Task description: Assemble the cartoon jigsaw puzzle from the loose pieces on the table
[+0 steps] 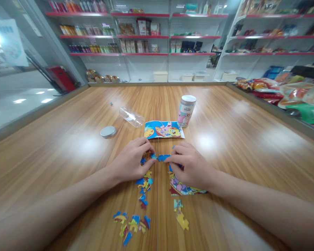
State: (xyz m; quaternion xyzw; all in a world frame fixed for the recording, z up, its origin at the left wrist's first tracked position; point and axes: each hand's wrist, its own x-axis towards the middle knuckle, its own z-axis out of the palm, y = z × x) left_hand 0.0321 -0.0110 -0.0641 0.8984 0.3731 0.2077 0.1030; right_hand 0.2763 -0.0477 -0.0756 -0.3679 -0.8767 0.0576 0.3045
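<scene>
My left hand [133,158] and my right hand [189,164] rest on a wooden table [68,139], fingers pinched together on small blue puzzle pieces [161,157] between them. Under my right hand lies a partly joined section of the puzzle [184,189]. Loose pieces [144,186] trail below my left hand, with more loose pieces [132,225] nearer me and a yellow piece [182,220] to the right. A cartoon reference picture [164,129] lies just beyond my hands.
A pink printed can [186,111] stands behind the picture. A clear plastic tube [131,116] lies on its side and a round metal lid [107,131] sits to the left. Snack bags [285,92] pile up at the right. Stocked shelves [143,35] line the back.
</scene>
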